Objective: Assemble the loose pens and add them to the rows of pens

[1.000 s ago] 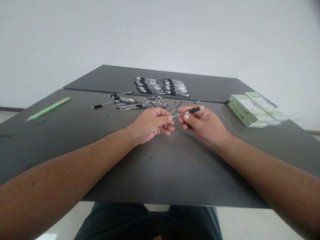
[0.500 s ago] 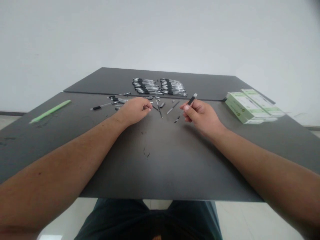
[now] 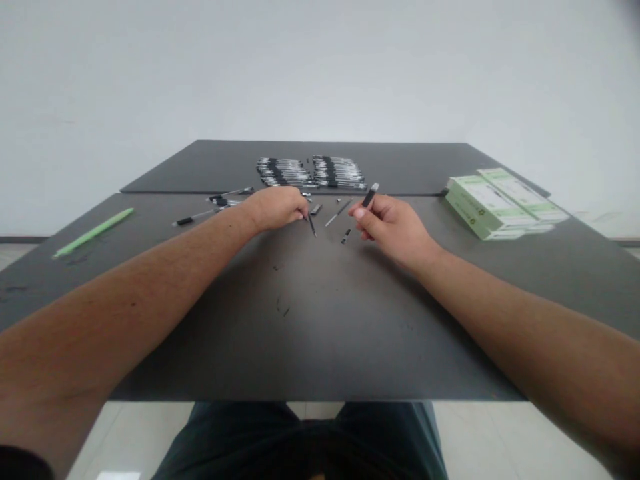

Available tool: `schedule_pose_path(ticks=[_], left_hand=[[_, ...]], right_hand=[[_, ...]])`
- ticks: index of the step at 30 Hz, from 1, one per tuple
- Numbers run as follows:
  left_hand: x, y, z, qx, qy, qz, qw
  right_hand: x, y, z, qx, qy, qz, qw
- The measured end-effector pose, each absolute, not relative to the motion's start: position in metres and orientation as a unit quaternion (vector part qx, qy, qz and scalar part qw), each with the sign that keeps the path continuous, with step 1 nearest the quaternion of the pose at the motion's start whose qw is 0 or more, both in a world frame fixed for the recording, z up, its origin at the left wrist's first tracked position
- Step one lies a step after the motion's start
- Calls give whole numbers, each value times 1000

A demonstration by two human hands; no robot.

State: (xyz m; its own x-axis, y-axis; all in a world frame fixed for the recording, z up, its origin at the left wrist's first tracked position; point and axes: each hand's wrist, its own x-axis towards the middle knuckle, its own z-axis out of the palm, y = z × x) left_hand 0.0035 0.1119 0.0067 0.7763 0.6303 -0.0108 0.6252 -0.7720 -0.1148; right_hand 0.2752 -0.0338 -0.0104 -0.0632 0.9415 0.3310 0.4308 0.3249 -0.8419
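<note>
My right hand [image 3: 387, 223] pinches a clear pen barrel with a black grip [image 3: 370, 195], held tilted above the dark table. Closed fingertips of my left hand [image 3: 283, 207] are on a thin dark refill [image 3: 312, 225] at the middle of the table. Between the hands lie another thin refill [image 3: 339, 212] and a small dark cap [image 3: 316, 209]. A short black-and-clear piece [image 3: 346, 236] shows just below my right fingertips; whether it joins the held pen is unclear. Loose pens [image 3: 193, 218] lie left of and partly behind my left hand.
Two stacked rows of pens, a left one [image 3: 284, 173] and a right one [image 3: 339, 172], lie on the far table [image 3: 200, 167]. Green-and-white boxes [image 3: 493, 207] stand at the right. A long green pen-shaped object [image 3: 94, 233] lies at the left.
My left hand has reached forward onto the refill, its fingertips now closed on it. The view has shifted slightly; my right hand still holds the pen barrel.
</note>
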Motion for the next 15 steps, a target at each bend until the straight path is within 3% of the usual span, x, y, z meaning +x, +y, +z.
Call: schedule_pose_path(ticks=[9, 15], left_hand=[[3, 112, 1, -958, -273, -45, 75], [9, 75, 23, -877, -379, -278, -97]], right_hand=[[276, -34, -9, -501, -690, 282, 440], [278, -34, -8, -512, -699, 261, 426]])
